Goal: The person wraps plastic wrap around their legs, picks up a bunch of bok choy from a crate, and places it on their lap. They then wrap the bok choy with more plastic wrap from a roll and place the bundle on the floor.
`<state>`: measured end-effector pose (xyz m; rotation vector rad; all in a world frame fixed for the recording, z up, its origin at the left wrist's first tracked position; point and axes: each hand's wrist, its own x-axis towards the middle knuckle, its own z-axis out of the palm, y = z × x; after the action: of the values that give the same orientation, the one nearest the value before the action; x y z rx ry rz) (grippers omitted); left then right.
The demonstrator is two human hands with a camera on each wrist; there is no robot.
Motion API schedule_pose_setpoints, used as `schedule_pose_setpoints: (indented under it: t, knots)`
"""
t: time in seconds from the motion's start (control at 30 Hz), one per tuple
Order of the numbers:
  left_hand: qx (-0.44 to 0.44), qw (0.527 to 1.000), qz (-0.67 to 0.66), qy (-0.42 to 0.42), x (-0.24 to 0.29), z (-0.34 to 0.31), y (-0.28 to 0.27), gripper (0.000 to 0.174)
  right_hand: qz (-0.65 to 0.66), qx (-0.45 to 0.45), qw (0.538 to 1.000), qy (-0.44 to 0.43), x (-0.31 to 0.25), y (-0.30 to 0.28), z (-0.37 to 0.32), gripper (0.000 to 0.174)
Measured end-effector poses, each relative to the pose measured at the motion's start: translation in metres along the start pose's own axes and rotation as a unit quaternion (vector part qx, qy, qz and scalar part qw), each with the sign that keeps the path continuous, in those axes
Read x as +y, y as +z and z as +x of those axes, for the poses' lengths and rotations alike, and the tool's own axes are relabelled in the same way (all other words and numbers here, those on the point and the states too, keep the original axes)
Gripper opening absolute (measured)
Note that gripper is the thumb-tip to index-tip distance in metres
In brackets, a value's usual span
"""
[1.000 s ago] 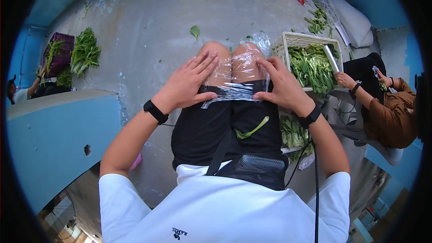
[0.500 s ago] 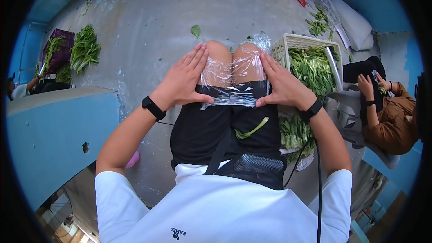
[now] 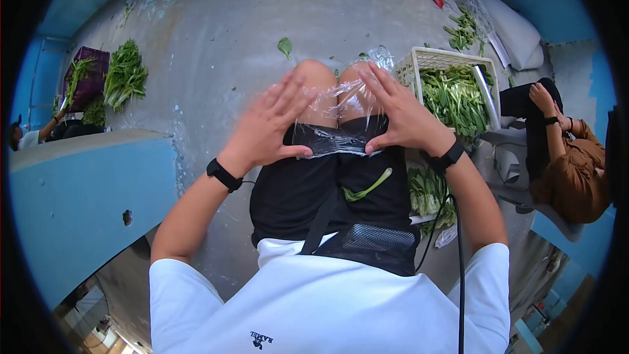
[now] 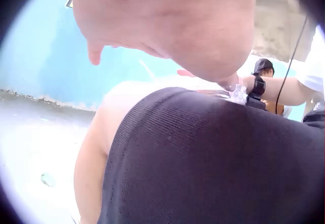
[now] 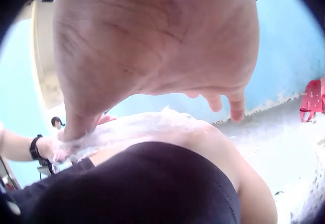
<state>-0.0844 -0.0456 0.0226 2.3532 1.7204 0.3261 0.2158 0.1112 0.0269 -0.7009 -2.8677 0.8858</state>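
Observation:
A sheet of clear plastic film (image 3: 337, 139) lies across my thighs, its near edge bunched over the black shorts. At its left side is my left hand (image 3: 262, 124), fingers spread and blurred, thumb extended along the near edge. My right hand (image 3: 413, 118) mirrors it on the right, fingers straight above the knee and thumb touching the film's near corner. In the right wrist view the whitish film (image 5: 137, 130) stretches over the leg beneath my palm. A single green leafy stalk (image 3: 369, 185) rests on the right thigh of the shorts.
A white crate (image 3: 409, 69) of leafy greens stands right of my knees, with more greens (image 3: 426, 190) behind it. Beyond sits a person in brown (image 3: 573, 170). At the left are a purple crate (image 3: 95, 65), piled greens (image 3: 124, 72) and a low blue wall (image 3: 92, 203). A black cable (image 3: 461, 255) hangs beside my right arm.
Both hands spread slightly apart, then came back inward, the left fingers moving right. The film's middle looks smoother now. The person at the right let go of a shiny roll and drew their hands back.

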Motion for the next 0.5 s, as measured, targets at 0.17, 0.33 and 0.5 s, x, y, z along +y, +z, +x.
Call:
schedule_pose_setpoints:
  t: [0.17,0.33,0.5]
  knots:
    - [-0.034,0.986,0.084,0.138,0.001,-0.001,0.005,0.088,-0.013,-0.032,0.999,-0.022,0.007,0.003,-0.006,0.140]
    - [-0.085,0.993,-0.012,0.085,-0.001,0.000,0.002,0.096,-0.006,-0.036,0.999,0.009,0.011,0.006,-0.008,0.146]
    - [-0.064,0.996,-0.014,0.068,-0.004,0.003,0.004,0.106,-0.028,-0.060,0.998,0.007,0.006,0.000,0.001,0.158]
